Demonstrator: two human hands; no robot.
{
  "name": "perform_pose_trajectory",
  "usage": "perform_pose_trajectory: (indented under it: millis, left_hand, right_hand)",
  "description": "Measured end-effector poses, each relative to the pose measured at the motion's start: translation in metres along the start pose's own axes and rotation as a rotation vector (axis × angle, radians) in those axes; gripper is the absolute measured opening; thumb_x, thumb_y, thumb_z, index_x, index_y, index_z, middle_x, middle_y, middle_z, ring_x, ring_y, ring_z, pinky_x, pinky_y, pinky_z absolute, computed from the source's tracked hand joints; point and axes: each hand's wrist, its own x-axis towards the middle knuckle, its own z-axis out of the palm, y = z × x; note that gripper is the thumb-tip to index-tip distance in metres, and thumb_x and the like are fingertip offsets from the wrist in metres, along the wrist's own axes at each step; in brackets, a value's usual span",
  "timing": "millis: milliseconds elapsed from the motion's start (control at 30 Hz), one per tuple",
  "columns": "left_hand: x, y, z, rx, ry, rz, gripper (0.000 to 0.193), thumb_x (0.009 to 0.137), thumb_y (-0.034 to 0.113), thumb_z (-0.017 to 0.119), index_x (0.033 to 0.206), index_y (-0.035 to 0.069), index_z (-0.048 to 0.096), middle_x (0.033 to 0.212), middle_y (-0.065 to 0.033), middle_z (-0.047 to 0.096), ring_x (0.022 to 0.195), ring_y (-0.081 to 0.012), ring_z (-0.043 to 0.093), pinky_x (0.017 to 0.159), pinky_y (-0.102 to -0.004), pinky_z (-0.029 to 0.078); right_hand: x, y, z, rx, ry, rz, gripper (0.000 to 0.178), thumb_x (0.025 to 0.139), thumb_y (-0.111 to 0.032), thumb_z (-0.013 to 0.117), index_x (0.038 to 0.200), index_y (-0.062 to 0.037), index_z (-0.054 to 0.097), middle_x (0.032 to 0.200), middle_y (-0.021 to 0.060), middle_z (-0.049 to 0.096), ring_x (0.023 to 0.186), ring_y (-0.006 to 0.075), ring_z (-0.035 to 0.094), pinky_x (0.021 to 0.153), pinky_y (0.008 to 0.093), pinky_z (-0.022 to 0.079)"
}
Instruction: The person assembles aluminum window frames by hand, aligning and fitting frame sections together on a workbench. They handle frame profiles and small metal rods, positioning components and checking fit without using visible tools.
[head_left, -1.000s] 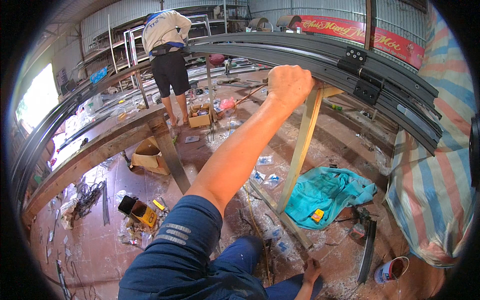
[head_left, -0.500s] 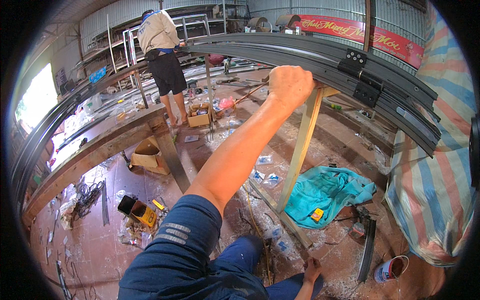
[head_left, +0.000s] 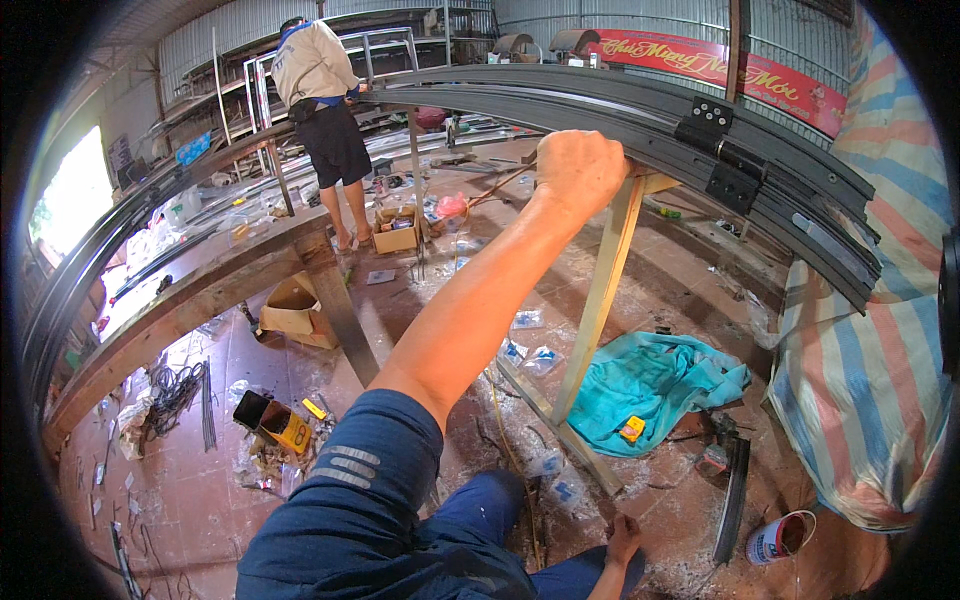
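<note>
My left arm stretches forward, and my left hand point(head_left: 581, 168) is closed in a fist at the near edge of a bundle of long dark metal profiles point(head_left: 640, 125). Its curled fingers are turned away, so what they hold, if anything, is hidden. A black hinge point(head_left: 722, 150) is fixed on the profiles to the right of the fist. Low down beside my knee is my right hand point(head_left: 625, 538), small in view, with its fingers curled in. Whatever might be between them is too small to make out.
A wooden trestle leg point(head_left: 600, 300) stands under the profiles. Nearby lie a turquoise cloth point(head_left: 655, 385) with a yellow tape measure point(head_left: 632, 429), a paint bucket point(head_left: 780, 538) and a cut-open can point(head_left: 275, 422). A striped tarp point(head_left: 865, 370) bulges at right. Another person point(head_left: 325, 110) stands further back.
</note>
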Motion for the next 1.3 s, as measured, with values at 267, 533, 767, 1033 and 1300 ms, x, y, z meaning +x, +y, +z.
perform_pose_trajectory:
  millis: [267, 533, 767, 1033, 1300]
  left_hand:
    - [-0.001, 0.001, -0.004, 0.039, -0.029, 0.008, 0.023, 0.093, 0.032, 0.072, 0.083, 0.017, 0.088, 0.076, -0.0090, 0.080, 0.075, -0.0269, 0.082, 0.062, -0.0417, 0.061]
    - [0.001, 0.002, -0.003, -0.015, -0.040, -0.018, 0.032, 0.095, 0.037, 0.071, 0.079, 0.013, 0.086, 0.077, -0.0168, 0.079, 0.075, -0.0336, 0.082, 0.066, -0.0457, 0.062]
    - [0.000, -0.001, 0.003, -0.008, -0.011, -0.009, 0.034, 0.095, 0.039, 0.071, 0.078, 0.013, 0.086, 0.076, -0.0168, 0.079, 0.074, -0.0340, 0.082, 0.066, -0.0459, 0.062]
    - [-0.001, -0.001, -0.002, -0.004, -0.031, -0.002, 0.033, 0.094, 0.039, 0.073, 0.080, 0.012, 0.086, 0.077, -0.0169, 0.079, 0.075, -0.0347, 0.081, 0.067, -0.0467, 0.063]
    - [-0.002, -0.001, 0.001, 0.015, -0.036, 0.012, 0.032, 0.093, 0.038, 0.073, 0.080, 0.012, 0.086, 0.076, -0.0166, 0.079, 0.076, -0.0349, 0.081, 0.067, -0.0465, 0.062]
  right_hand:
    - [-0.002, -0.003, 0.002, 0.020, 0.013, 0.056, 0.035, 0.104, -0.029, 0.075, 0.086, 0.0005, 0.072, 0.073, 0.0051, 0.065, 0.065, 0.0168, 0.057, 0.061, 0.0394, 0.044]
    - [0.000, 0.001, 0.003, -0.009, 0.039, 0.013, 0.035, 0.105, -0.028, 0.074, 0.086, 0.0008, 0.071, 0.073, 0.0058, 0.065, 0.065, 0.0175, 0.057, 0.062, 0.0396, 0.044]
    - [-0.003, -0.006, 0.001, 0.018, -0.017, 0.028, 0.033, 0.105, -0.027, 0.073, 0.087, 0.0010, 0.072, 0.072, 0.0057, 0.065, 0.064, 0.0167, 0.058, 0.061, 0.0385, 0.044]
    - [-0.005, -0.007, 0.006, 0.018, 0.045, 0.010, 0.037, 0.105, -0.031, 0.074, 0.085, 0.0004, 0.072, 0.071, 0.0064, 0.066, 0.063, 0.0182, 0.059, 0.062, 0.0376, 0.045]
    - [-0.003, 0.000, 0.002, 0.054, -0.007, -0.008, 0.036, 0.104, -0.030, 0.075, 0.085, 0.0007, 0.072, 0.070, 0.0054, 0.064, 0.063, 0.0158, 0.057, 0.059, 0.0367, 0.043]
